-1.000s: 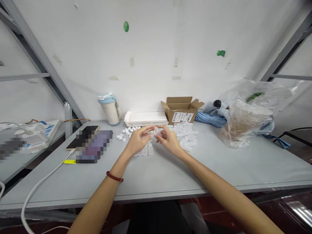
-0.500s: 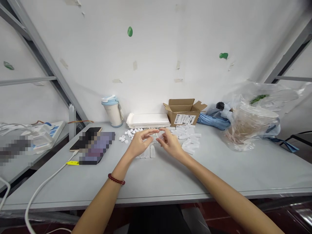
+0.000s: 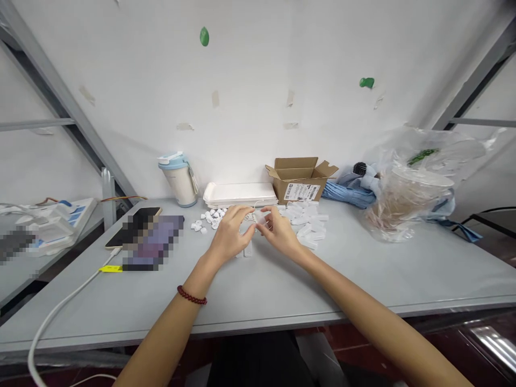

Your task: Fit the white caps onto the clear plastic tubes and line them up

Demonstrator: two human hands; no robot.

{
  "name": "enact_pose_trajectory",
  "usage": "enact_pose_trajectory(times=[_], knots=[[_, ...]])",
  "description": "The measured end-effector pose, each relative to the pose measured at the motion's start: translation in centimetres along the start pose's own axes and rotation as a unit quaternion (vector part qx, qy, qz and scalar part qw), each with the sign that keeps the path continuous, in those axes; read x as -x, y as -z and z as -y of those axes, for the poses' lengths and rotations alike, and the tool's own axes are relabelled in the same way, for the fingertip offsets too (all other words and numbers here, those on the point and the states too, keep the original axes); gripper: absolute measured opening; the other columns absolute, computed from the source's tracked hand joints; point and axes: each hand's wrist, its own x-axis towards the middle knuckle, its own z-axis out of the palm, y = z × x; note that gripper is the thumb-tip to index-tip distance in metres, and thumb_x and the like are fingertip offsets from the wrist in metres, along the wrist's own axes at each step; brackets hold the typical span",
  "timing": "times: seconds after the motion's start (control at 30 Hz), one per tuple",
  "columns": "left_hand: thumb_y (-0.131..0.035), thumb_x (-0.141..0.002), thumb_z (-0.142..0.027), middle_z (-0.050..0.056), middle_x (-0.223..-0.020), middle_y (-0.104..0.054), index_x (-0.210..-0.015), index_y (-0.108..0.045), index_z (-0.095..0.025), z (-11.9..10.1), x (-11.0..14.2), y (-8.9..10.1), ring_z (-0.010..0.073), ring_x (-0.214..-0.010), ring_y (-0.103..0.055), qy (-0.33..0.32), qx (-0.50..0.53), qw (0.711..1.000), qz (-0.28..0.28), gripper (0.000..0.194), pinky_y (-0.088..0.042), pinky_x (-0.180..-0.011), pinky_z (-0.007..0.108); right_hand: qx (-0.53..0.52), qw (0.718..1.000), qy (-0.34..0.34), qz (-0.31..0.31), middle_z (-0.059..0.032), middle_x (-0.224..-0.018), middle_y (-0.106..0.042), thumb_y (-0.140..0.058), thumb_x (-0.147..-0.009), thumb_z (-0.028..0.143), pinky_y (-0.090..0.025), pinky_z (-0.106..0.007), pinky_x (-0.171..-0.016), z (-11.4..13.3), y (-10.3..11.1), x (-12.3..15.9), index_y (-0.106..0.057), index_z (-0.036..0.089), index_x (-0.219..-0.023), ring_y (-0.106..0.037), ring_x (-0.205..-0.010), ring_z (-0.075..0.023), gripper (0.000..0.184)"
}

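Around a small translucent plastic piece (image 3: 260,216), the fingers of both my hands meet just above the table. My right hand (image 3: 282,234) grips this piece between thumb and fingers. From the other side, my left hand (image 3: 230,232) is curled, with its fingertips at a thin white cord (image 3: 250,217); its exact grip is partly hidden. A loop of cord rises above the fingertips. Below my left hand, a few flat translucent pieces (image 3: 248,250) lie on the table, partly covered. Small white caps (image 3: 209,216) are heaped to the left, and several translucent plastic sleeves (image 3: 309,219) to the right.
Behind my hands lie a stack of white trays (image 3: 239,193) and an open cardboard box (image 3: 304,183). A cup (image 3: 179,180) and two phones (image 3: 151,242) with a charging cable are left. Blue straps (image 3: 349,194) and a plastic-wrapped spool (image 3: 415,199) stand right.
The view has shifted slightly, so the scene sits a little higher and further left. My left thumb has moved up towards the right fingertips. Both hands stay together at the plastic piece.
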Motion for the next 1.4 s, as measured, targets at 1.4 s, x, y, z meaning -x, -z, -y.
enact_pose_trajectory(times=[1.4], knots=[[-0.065,-0.063,-0.034,0.006,-0.101,-0.06,-0.092,-0.056,-0.022,0.3,0.4,0.9,0.0283,-0.104,-0.048,0.089,0.005,0.938,0.334,0.033,-0.043,-0.087,0.041,-0.056,0.98,-0.158,0.106,0.0057,-0.053,-0.058,-0.048,-0.088,0.028,-0.037,-0.019,-0.036,-0.1,0.3,-0.4,-0.041,0.02,-0.085,-0.047,-0.033,-0.0084,0.011]])
